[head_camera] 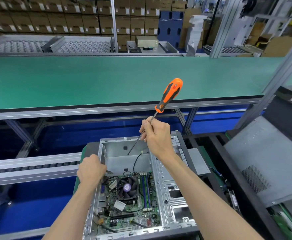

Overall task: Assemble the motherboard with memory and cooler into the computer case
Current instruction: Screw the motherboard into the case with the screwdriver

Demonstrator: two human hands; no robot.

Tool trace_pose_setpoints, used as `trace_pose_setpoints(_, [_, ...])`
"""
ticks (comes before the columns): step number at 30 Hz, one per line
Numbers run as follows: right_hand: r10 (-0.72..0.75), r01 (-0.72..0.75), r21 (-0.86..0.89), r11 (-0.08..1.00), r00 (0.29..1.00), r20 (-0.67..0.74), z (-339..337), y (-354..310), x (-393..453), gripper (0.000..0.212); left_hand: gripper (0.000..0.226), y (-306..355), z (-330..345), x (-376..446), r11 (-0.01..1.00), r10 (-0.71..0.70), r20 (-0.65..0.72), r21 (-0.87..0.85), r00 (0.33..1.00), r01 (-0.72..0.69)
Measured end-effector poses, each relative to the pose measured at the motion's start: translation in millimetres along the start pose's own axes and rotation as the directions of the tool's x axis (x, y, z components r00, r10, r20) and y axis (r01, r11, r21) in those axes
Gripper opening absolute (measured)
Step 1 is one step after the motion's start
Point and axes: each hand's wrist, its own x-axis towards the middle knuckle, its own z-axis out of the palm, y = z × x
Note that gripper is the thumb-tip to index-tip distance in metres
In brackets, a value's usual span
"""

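Right hand point(156, 135) pinching screwdriver point(169, 94) shaft; left hand point(91, 170) gripping computer case point(169, 196) wall at nine o'clock. Motherboard point(129, 205) fragile: best handled by edges.

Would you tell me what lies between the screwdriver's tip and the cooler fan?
In the head view, bare case floor and a black cable lie between screwdriver tip and cooler fan.

Computer case point(160, 179): silver metal, laid on its side with the open side facing up; the far bay is seen bare.
Motherboard point(133, 212): green board, laid flat inside the near half of the case.
Cooler point(127, 187): black fan with a purple centre label, seated on the board's far part.
Memory point(146, 191): blue and green slots are seen just right of the cooler; whether sticks are fitted cannot be told.
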Motion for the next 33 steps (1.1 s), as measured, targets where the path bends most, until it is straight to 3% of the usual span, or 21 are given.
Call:
trace_pose_setpoints(6, [0.01,-0.01,-0.001,1.0,1.0,0.03,2.1,1.5,-4.6,0.035,0.015,-10.2,5.7,20.0,0.987,0.067,0.094,-0.155,0.993,-0.052])
trace_pose_setpoints(11, [0.032,-0.031,-0.022,0.999,0.999,0.03,1.6,3.9,-7.1,0.035,0.011,-13.5,6.5,35.8,0.974,0.186,0.134,-0.154,0.974,-0.165])
trace_pose_setpoints(18, [0.064,-0.064,-0.066,0.996,0.998,-0.005,-6.9,8.6,-8.8,0.035,0.023,9.4,1.0,78.2,0.935,0.354,0.205,-0.118,0.913,-0.336])
trace_pose_setpoints(21, [0.094,-0.095,-0.079,0.992,0.995,-0.019,-10.9,13.9,-9.6,0.036,0.013,16.5,-3.2,97.7,0.908,0.418,0.269,-0.091,0.868,-0.409])
trace_pose_setpoints(28, [0.119,-0.121,-0.081,0.989,0.993,-0.026,-13.3,22.7,-12.0,0.037,0.014,38.6,-5.0,126.1,0.814,0.568,0.359,-0.11,0.741,-0.57])
trace_pose_setpoints(33, [0.099,-0.101,-0.128,0.987,0.995,-0.024,-12.0,25.7,-17.8,0.036,0.015,98.2,4.5,111.0,0.665,0.7,0.399,-0.06,0.593,-0.744])
